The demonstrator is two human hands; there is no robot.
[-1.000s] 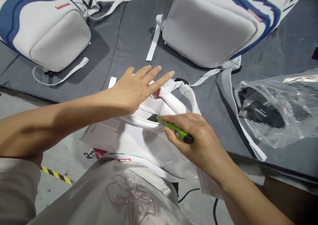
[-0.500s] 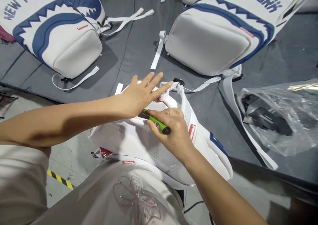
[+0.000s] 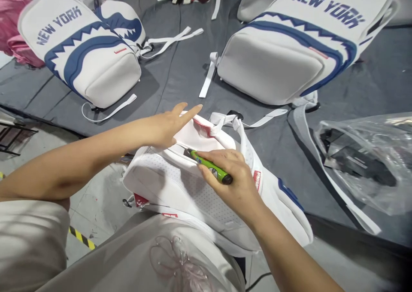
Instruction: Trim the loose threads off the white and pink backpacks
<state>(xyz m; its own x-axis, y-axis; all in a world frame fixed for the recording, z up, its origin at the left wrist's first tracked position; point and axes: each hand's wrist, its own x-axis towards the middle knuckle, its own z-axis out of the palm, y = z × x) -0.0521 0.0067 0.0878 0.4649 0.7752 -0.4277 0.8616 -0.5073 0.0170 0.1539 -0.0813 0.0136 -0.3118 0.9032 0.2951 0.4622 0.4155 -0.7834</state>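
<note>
A white backpack (image 3: 206, 197) with a dotted back panel lies against my body at the table's edge. My right hand (image 3: 230, 171) is closed round a green utility knife (image 3: 210, 166), black at its rear end. The knife's dark tip points left, at the backpack's white edge below the red label (image 3: 202, 128). My left hand (image 3: 169, 126) rests on the top of the backpack, just left of the tip. Its visible fingers are stretched out and hold nothing; the others are hidden. A knotted white strap (image 3: 222, 121) with a black buckle is beyond my right hand.
White-and-blue backpacks stand on the grey-covered table at the left (image 3: 103, 77) and right (image 3: 267, 64), their straps trailing. A clear plastic bag (image 3: 363, 154) with black items lies at the right. Pink fabric (image 3: 19, 25) is at the far left.
My left hand has drawn back a little to the left and its fingers have moved off the red label. The knife tip shows more. The view has shifted, showing more of the table's far side.
</note>
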